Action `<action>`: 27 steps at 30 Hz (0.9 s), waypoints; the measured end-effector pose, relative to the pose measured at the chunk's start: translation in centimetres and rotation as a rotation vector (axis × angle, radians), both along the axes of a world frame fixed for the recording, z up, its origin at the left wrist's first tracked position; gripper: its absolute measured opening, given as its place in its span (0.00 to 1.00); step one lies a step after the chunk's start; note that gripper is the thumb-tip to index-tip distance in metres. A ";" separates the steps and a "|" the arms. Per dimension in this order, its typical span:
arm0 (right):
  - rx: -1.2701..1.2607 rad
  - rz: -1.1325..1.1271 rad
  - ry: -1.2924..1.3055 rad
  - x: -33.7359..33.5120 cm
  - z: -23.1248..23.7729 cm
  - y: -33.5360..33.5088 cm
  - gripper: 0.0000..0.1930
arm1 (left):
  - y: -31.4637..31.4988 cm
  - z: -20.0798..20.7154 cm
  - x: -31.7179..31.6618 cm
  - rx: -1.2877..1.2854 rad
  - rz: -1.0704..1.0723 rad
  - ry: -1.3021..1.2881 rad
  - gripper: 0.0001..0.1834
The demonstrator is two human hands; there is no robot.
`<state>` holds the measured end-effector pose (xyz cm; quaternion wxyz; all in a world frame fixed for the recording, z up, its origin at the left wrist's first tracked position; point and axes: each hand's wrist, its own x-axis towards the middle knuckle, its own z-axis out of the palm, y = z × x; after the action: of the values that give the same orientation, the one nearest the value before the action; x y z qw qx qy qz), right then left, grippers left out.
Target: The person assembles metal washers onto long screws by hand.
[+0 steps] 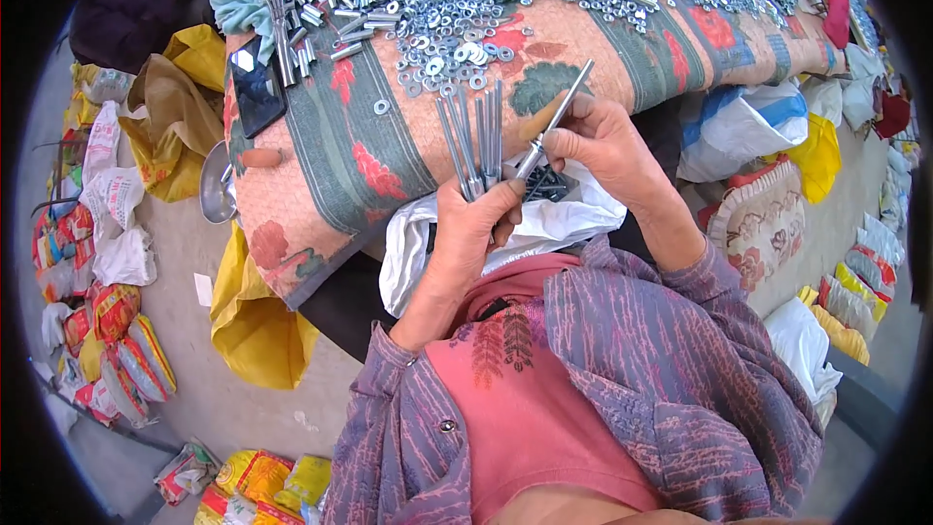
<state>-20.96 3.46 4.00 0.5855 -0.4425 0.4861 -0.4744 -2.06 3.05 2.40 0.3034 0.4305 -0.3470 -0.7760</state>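
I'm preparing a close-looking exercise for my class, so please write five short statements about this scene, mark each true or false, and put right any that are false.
1. The left hand's grip holds several metal rods. True.
2. Only one hand is holding anything. False: the right hand's grip also holds a metal rod.
3. A dark phone lies on the patterned cover, toward the left of the picture. True.
4. All the loose metal pieces are the same shape. False: there are ring-shaped washers as well as cylindrical pieces.
5. A blue-green cloth lies at the right end of the work surface. False: the blue-green cloth is at the left, beyond the phone.
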 end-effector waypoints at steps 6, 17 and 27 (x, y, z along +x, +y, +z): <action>0.026 -0.049 -0.085 0.3 -0.9 0.5 0.08 | 0.6 -0.4 -0.4 -0.182 0.103 -0.120 0.06; 0.010 -0.038 0.149 -0.3 -1.7 0.7 0.08 | 0.5 -0.5 -0.3 0.003 0.078 0.029 0.06; -0.043 -0.075 0.098 -0.7 -1.3 -0.4 0.16 | -0.2 -0.9 0.6 -0.001 0.110 0.051 0.08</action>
<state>-21.65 3.06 2.73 0.5333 -0.4593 0.5198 -0.4842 -1.48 2.81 1.49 0.3545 0.4288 -0.3152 -0.7689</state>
